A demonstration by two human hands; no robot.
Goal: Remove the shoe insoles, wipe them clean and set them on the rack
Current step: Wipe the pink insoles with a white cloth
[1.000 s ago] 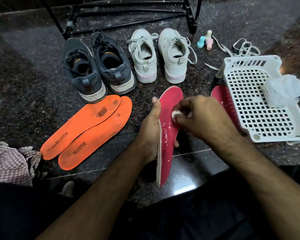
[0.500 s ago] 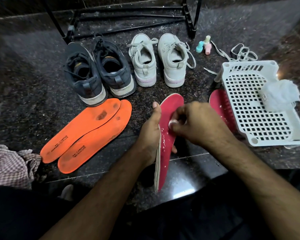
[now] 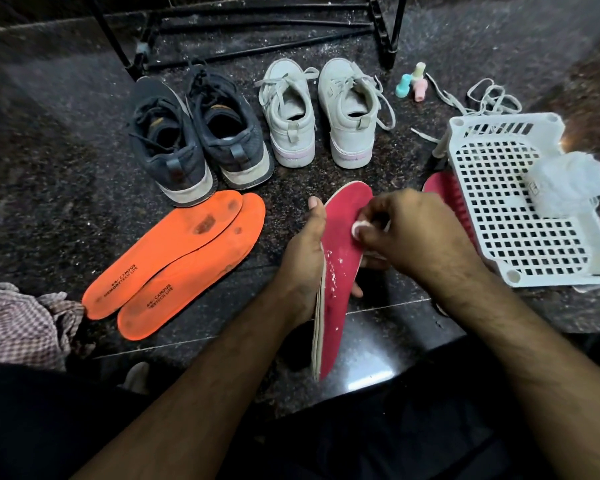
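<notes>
Red insole (image 3: 340,244), lower half hidden, held in left hand (image 3: 303,258); right hand (image 3: 409,230) pinches white pad (image 3: 356,227).

You are sitting at a dark, speckled stone floor (image 3: 49,174). On it stand a pair of dark shoes (image 3: 194,140) and, beside them, a pair of white shoes (image 3: 321,112), with two orange insoles (image 3: 174,261) lying flat in front of the dark pair, one partly over the other. A checked cloth (image 3: 18,327) lies at your left, a white basket (image 3: 520,202) sits at your right, loose white laces (image 3: 478,98) and three small pastel bottles (image 3: 413,85) lie behind it, and the black rack (image 3: 257,29) stands at the back.
</notes>
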